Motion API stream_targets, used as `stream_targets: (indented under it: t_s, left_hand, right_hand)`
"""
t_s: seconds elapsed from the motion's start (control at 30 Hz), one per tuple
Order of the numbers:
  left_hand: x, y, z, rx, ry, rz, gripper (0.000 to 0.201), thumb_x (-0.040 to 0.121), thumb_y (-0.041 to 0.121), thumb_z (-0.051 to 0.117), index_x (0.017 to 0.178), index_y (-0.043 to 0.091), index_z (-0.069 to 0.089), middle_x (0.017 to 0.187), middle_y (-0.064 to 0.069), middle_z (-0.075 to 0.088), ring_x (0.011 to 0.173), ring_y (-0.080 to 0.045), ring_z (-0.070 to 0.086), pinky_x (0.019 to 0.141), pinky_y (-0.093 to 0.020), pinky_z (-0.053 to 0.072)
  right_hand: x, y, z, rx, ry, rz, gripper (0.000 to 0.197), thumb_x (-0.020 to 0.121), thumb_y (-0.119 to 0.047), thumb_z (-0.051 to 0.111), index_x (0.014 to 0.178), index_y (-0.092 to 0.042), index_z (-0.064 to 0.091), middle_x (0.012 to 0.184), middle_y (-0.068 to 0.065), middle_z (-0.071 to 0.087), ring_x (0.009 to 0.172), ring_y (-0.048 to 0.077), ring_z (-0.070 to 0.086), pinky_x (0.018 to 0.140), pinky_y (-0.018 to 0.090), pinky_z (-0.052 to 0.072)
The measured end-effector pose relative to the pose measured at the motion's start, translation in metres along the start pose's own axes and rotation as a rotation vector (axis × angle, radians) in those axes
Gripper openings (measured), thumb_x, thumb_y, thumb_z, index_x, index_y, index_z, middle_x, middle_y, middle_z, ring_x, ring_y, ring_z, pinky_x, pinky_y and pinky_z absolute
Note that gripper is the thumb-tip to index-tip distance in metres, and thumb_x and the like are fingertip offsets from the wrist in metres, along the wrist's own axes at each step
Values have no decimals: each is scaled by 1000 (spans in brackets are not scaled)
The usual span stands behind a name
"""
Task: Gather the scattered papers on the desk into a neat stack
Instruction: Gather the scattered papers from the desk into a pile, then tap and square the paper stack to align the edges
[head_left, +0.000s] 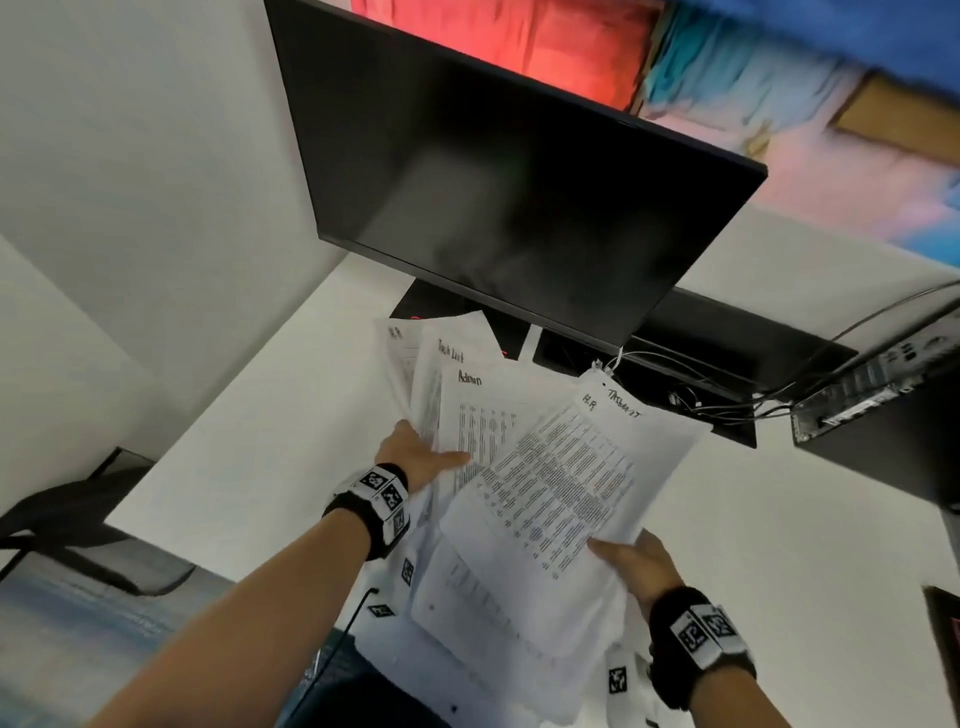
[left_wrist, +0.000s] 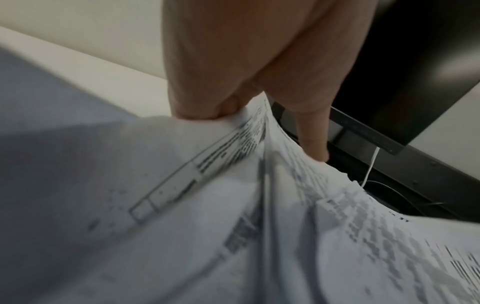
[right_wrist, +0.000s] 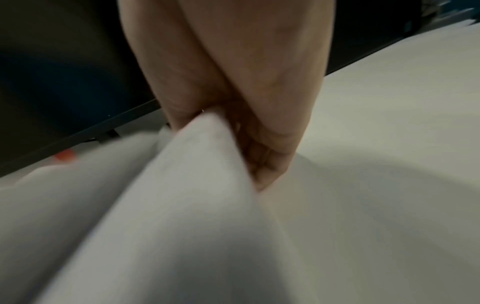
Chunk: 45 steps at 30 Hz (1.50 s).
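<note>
Several white printed papers (head_left: 519, 467) are fanned out in the air over the white desk (head_left: 260, 441), with handwritten headings at their tops. My left hand (head_left: 423, 457) grips the left part of the fan, thumb lying across the sheet headed "Admin" (head_left: 470, 378). In the left wrist view the papers (left_wrist: 233, 195) are pinched between thumb and fingers (left_wrist: 311, 133). My right hand (head_left: 631, 564) pinches the near corner of the densely printed sheets (head_left: 566, 478) on the right. The right wrist view shows that hand (right_wrist: 233, 127) clamped on a fold of white paper (right_wrist: 197, 174).
A dark monitor (head_left: 519, 182) stands just behind the papers. Cables (head_left: 701, 395) and a black computer case (head_left: 883, 395) lie at the back right. A black chair (head_left: 78, 519) sits at the left edge of the desk.
</note>
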<state>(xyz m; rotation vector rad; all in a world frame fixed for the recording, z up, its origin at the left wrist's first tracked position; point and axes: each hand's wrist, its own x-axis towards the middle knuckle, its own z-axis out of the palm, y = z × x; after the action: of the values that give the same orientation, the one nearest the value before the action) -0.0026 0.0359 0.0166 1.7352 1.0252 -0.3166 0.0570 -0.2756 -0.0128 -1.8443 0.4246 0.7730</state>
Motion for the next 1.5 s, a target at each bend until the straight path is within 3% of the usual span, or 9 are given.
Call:
stream_targets:
  t_s: [0.13,0.3,0.5,0.67,0.8,0.97,1.2,1.3,1.5]
  left_hand:
    - [-8,-1,-2,3,-123,87,71,61,32,93,125,17,66,125,-5,72,116,-26,66,102,-40,51]
    - [-30,0,-18,-215,-245,180,57,76,1,84,127,13,59,117,3,68,116,-19,62,110,-40,43]
    - [-56,9,-41,-232,-510,398,55,76,1,83,125,19,66,117,5,76,109,-7,71,94,-23,55]
    - [-57,14,-43,-312,-343,397,61,81,26,82,137,22,59,127,7,70,110,-1,66,107,-34,47]
    - [-62,16,-39,-262,-368,442,58,84,13,79,138,18,56,116,15,69,99,10,66,112,-37,43]
    - [-86,43,-65,-454,-411,647,55,80,6,74,133,15,61,128,0,71,120,-15,66,100,-29,53]
    - [-100,124,-59,-387,-268,860,24,91,25,72,114,29,71,116,7,76,112,-9,69,96,-32,54]
    - [-107,136,-66,-483,-219,944,47,75,61,66,110,30,69,103,19,78,103,-1,72,86,-20,56]
    - [-77,95,-52,-581,-230,921,110,50,52,89,137,1,46,117,5,73,112,-2,67,80,-17,56]
  right_hand:
    - [-8,-6,3,-55,-177,22,91,42,-26,96,126,-3,68,111,13,78,103,35,74,100,54,52]
    - [-4,1,-9,60,-115,62,110,51,-22,100,143,-3,44,138,11,62,125,31,60,111,54,41]
    - [-28,-11,-8,422,-299,38,40,64,-1,81,100,14,75,108,33,73,89,39,76,77,44,62]
    - [-35,-21,0,433,-334,25,52,74,-9,77,122,10,68,121,29,70,108,41,71,86,43,60]
    - [-45,-38,-7,370,-330,-98,62,63,-6,86,121,6,69,119,27,72,103,38,74,88,46,59]
    - [-79,-70,-46,538,-323,-295,41,74,3,62,113,4,71,112,25,75,94,35,76,77,45,62]
    - [-90,-164,-36,350,-198,-654,58,55,-23,88,109,-6,78,115,14,77,99,20,77,80,30,60]
    - [-87,-180,-34,372,-36,-861,69,66,-32,86,130,-17,66,129,1,72,119,20,68,101,37,50]
    - [-70,-149,-28,335,-28,-756,65,71,-17,82,133,-12,63,119,0,77,113,20,71,97,40,55]
